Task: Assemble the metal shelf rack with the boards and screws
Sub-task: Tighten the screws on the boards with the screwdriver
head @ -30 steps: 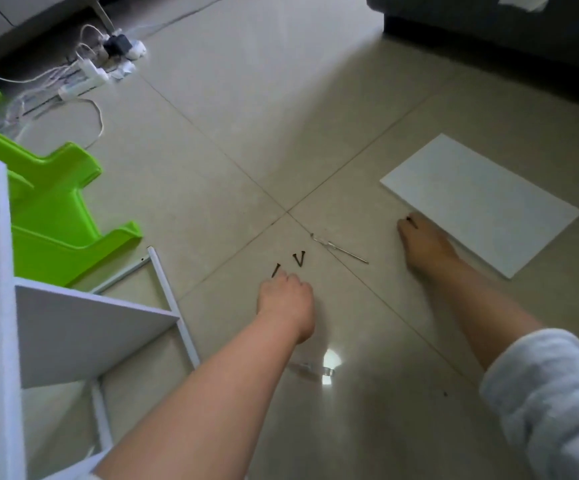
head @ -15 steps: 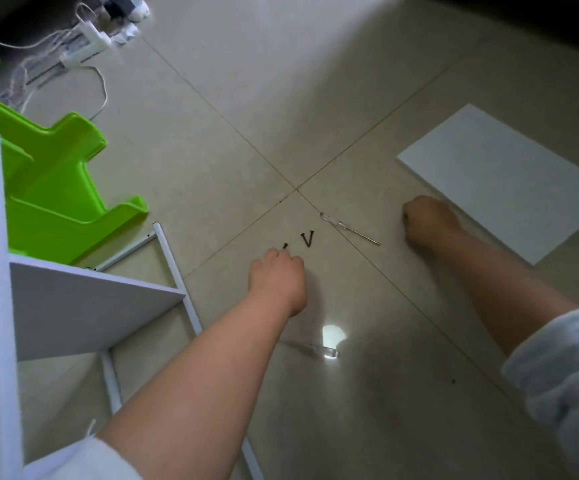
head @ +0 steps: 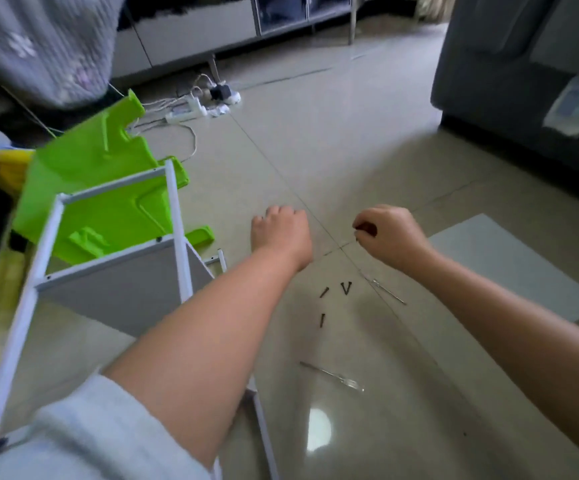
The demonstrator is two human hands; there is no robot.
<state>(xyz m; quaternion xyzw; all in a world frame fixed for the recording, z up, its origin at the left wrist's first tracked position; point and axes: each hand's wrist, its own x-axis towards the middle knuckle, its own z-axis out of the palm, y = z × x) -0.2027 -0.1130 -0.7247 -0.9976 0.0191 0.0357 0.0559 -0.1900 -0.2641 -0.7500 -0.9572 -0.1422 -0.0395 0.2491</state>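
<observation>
Screws (head: 333, 299) are scattered on the floor (head: 350, 140) below both raised hands, pointing mostly away. Something small and dark is pinched in the curled right hand (head: 388, 235); the left hand (head: 281, 230) is fisted, contents unseen. Left of it the rack (head: 173, 216) lies, long axis running away; screwdrivers (head: 333, 375) lie nearer.

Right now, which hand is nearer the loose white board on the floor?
Right. The right hand is just left of the white board; the left hand is farther left, beyond it.

Both hands lifted off floor — right hand (head: 386, 237) now pinching dark screw (head: 362, 230).
</observation>
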